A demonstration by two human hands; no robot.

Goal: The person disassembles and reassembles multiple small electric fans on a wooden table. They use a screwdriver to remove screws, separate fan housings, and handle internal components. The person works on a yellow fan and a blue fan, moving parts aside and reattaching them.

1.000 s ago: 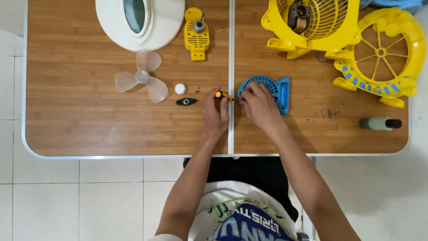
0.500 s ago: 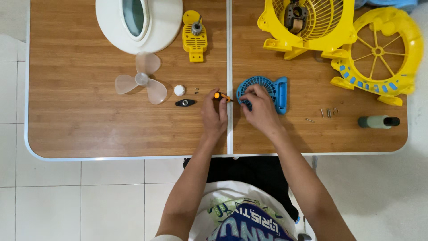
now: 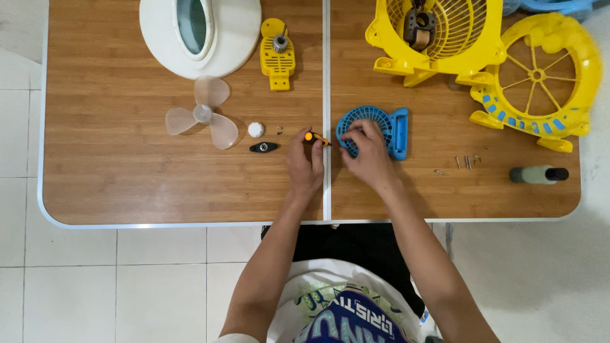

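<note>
At table centre, left hand (image 3: 305, 166) gripping orange screwdriver (image 3: 316, 138), right hand (image 3: 368, 160) on blue fan grille (image 3: 376, 126)

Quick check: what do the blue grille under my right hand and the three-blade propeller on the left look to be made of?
Blue grille: likely moulded plastic, matte, with thin even ribs and uniform colour. Propeller: seemingly translucent frosted plastic; the wood-look table shows faintly through its blades.

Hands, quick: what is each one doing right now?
Left hand: closed on a small orange-handled screwdriver.
Right hand: fingers curled on the blue fan grille, steadying it; whether it grips cannot be told.
</note>
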